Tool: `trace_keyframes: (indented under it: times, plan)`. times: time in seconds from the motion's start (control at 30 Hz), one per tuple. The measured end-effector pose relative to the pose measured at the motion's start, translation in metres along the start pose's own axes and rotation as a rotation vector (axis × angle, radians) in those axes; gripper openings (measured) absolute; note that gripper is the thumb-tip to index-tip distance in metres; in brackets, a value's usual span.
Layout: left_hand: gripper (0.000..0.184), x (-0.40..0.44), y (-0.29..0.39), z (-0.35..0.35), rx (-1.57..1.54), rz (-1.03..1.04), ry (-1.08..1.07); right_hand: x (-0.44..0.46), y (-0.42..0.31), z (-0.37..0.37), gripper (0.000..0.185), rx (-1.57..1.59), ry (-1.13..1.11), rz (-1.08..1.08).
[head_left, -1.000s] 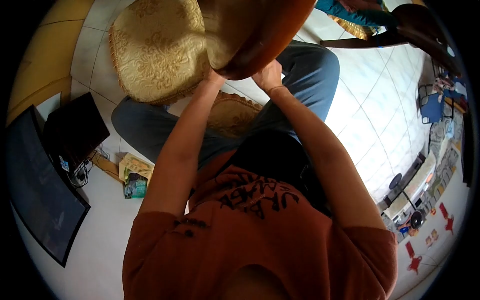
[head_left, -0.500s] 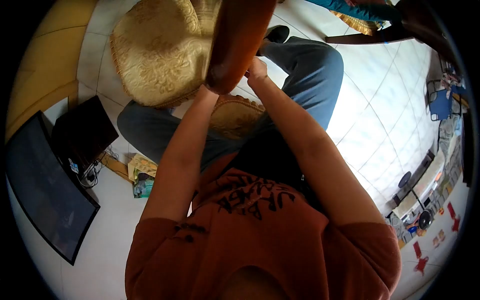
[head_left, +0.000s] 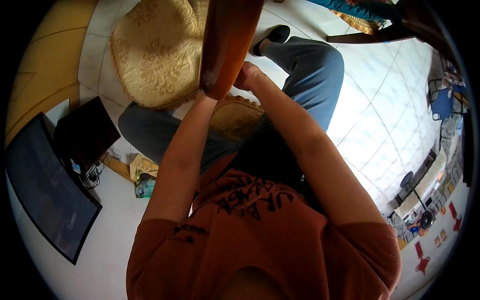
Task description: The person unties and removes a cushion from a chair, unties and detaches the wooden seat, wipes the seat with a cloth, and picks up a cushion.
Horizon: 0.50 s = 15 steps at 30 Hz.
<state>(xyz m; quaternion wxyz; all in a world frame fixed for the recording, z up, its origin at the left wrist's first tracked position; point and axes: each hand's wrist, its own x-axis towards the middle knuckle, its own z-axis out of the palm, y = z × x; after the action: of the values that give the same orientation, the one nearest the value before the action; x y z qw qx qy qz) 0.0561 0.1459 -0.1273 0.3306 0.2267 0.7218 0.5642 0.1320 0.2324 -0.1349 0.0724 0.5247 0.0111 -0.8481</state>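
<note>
The wood (head_left: 232,47) is brown and glossy, its near end between the two wrists and its far end running out of view at the top. The left hand (head_left: 204,98) is at that near end, mostly hidden behind it, so I cannot tell whether it pinches, presses or lies spread. The right hand (head_left: 247,76) is just beside the right edge of the wood, fingers bent in toward it; whether they grip it or only touch it, I cannot tell.

The handling looks to be under way: both hands are at the wood, and it has not been left alone. No finished or unfinished part shows on its visible face, which is smooth, and anything at its hidden side cannot be judged. Letting go is not yet done.

To the left of the wood is a beige cushion (head_left: 155,55) with a raised flower pattern. Nearer the person than the wood, between the legs, a second cushion (head_left: 235,120) shows. A bent leg (head_left: 315,70) and a dark shoe (head_left: 279,34) are to the right of the wood. Farther right of it are the curved legs of dark furniture (head_left: 370,37); well to its left are a screen (head_left: 50,190) and a black box (head_left: 86,132)
</note>
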Motion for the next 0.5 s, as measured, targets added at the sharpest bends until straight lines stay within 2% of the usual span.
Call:
trace_keyframes:
  times: [0.03, 0.07, 0.13, 0.2, 0.23, 0.27, 0.3, 0.33, 0.4, 0.47, 0.5]
  plan:
    - [0.014, -0.001, 0.002, 0.0, -0.112, -0.105, 0.019, 0.002, 0.0, -0.005, 0.021, 0.0, 0.0, 0.002]
    - [0.014, 0.001, 0.004, -0.001, 0.114, 0.089, -0.011, 0.002, -0.003, -0.012, 0.021, -0.03, -0.036, 0.066]
    - [0.014, 0.004, 0.005, -0.001, 0.339, 0.285, -0.04, 0.01, -0.001, -0.023, 0.022, -0.062, -0.072, 0.128]
    - [0.015, 0.004, 0.01, 0.0, 0.382, 0.334, -0.027, 0.024, 0.009, -0.032, 0.02, -0.212, -0.082, 0.092]
    - [0.015, 0.003, 0.026, 0.001, 0.396, 0.351, -0.022, 0.009, 0.008, -0.027, 0.025, -0.267, -0.058, 0.003]
    - [0.016, 0.002, 0.041, 0.003, 0.528, 0.403, -0.034, -0.007, -0.001, -0.026, 0.03, -0.774, 0.167, -0.3]
    - [0.017, 0.0, 0.055, 0.004, 0.659, 0.454, -0.046, -0.032, -0.004, -0.014, 0.03, -0.84, 0.313, -0.553]
    - [0.017, 0.0, 0.051, 0.004, 0.654, 0.454, -0.045, -0.054, -0.008, -0.002, 0.031, -0.898, 0.46, -0.809]
    - [0.018, 0.003, 0.044, 0.005, 0.749, 0.493, 0.015, -0.072, -0.011, 0.009, 0.027, -0.783, 0.52, -0.811]
    - [0.018, 0.003, 0.043, 0.005, 0.767, 0.488, 0.014, -0.071, -0.008, 0.008, 0.023, -0.945, 0.371, -1.118]
    - [0.017, 0.003, 0.047, 0.005, 0.791, 0.48, 0.014, -0.072, -0.007, 0.011, 0.023, -0.992, 0.398, -1.115]
